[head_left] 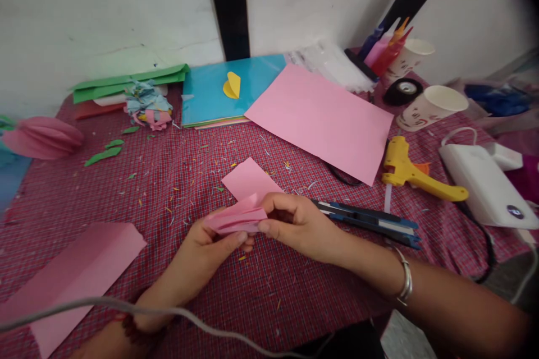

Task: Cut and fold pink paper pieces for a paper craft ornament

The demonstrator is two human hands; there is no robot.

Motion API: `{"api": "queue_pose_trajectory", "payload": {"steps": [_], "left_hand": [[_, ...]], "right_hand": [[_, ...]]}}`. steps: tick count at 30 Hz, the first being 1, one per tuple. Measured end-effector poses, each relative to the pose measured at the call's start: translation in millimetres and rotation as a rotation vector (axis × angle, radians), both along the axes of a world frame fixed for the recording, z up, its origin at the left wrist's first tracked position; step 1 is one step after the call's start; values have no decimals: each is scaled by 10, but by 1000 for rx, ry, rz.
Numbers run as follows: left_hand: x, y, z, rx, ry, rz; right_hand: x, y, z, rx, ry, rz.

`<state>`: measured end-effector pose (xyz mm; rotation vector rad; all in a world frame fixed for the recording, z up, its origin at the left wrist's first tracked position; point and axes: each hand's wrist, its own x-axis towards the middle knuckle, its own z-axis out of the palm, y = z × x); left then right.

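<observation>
Between my two hands, above the front middle of the table, is a small stack of folded pink paper (238, 219) with several layers fanned at its edges. My left hand (210, 247) grips its left end, thumb along the lower side. On the right end, my right hand (290, 221) pinches the layers between thumb and bent fingers. A flat pink paper piece (252, 176) lies just behind the stack. Close by my right wrist rests a blue and black stapler-like tool (370, 221), partly hidden by the hand.
A pink sheet (320, 118) overlaps a blue sheet (206, 84) at the back. At right are a yellow glue gun (404, 168), a paper cup (433, 106) and a white box (484, 185). Creased pink paper (88, 269) lies front left. A pale cable (181, 311) crosses the foreground.
</observation>
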<state>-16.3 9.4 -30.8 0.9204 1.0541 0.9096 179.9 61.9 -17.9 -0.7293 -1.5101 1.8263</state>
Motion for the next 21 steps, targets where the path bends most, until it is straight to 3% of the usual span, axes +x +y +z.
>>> {"api": "queue_pose_trajectory", "payload": {"steps": [5,13,21], "left_hand": [[25,-9,62,154,175,23],[32,-44,83,667,519,-22],[3,-32,107,786,642,-84]], "right_hand": [[6,9,6,27,0,-1],[21,17,26,59,-37,56],[18,9,25,73,-71,55]]}}
